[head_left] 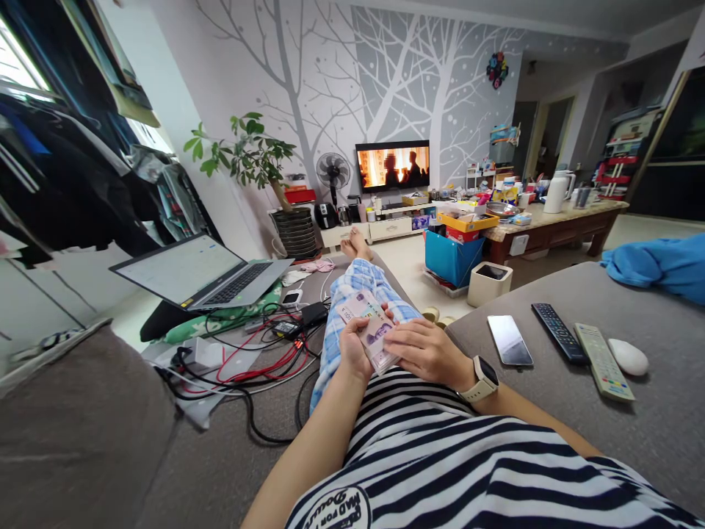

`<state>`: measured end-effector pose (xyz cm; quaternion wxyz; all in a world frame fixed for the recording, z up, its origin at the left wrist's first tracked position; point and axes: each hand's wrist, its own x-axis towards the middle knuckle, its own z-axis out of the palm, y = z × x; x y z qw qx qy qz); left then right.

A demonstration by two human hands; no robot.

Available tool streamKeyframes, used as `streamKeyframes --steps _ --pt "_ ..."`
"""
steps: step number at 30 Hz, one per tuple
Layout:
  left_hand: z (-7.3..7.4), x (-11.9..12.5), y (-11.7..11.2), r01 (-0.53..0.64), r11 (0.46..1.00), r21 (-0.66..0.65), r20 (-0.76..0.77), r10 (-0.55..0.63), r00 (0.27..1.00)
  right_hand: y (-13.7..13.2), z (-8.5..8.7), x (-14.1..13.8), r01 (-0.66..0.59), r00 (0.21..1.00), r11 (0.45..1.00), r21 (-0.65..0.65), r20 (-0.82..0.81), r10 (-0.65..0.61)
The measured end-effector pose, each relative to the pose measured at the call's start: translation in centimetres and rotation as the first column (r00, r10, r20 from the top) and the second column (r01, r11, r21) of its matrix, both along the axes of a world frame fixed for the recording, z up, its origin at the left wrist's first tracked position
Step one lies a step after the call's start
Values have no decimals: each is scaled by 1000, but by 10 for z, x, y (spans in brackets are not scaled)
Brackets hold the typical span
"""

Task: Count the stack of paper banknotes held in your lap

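Note:
I lie back on a grey sofa (551, 294) in a striped shirt and blue plaid trousers. Both hands hold a stack of pinkish banknotes (370, 329) over my lap. My left hand (352, 349) grips the stack from the left side, thumb on top. My right hand (427, 353), with a pale smartwatch on its wrist, covers the stack's right end with curled fingers. The top note is fanned slightly upward and away from me.
To my right on the sofa lie a phone (510, 340), a black remote (558, 332), a pale remote (604, 361) and a white mouse (628, 357). An open laptop (203, 275) and tangled red and black cables (258, 360) lie at left. A TV (392, 166) plays ahead.

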<state>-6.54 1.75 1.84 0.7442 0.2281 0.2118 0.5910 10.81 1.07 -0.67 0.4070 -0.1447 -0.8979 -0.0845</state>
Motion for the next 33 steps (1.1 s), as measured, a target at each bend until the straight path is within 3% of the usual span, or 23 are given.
streamKeyframes --steps 5,10,15,22,30,33 --pt "5 1 -4 -31 999 -15 66 32 997 -4 -2 -4 -4 1000 988 154 7 3" --pt "8 2 -7 9 1000 -28 64 -7 998 -3 -4 -3 -12 1000 974 225 -22 17" --pt "9 3 -6 -59 998 -30 66 61 996 -1 -5 -2 -37 999 981 190 -32 43" --pt "10 -1 -4 -95 995 32 132 90 987 -3 -6 -3 117 976 972 205 -204 -74" --pt "14 3 -6 -206 978 30 158 199 967 -5 -6 -4 100 979 972 214 -197 -57" --pt "12 2 -4 -148 989 12 150 145 978 -2 -6 -3 55 981 984 167 -194 -22"
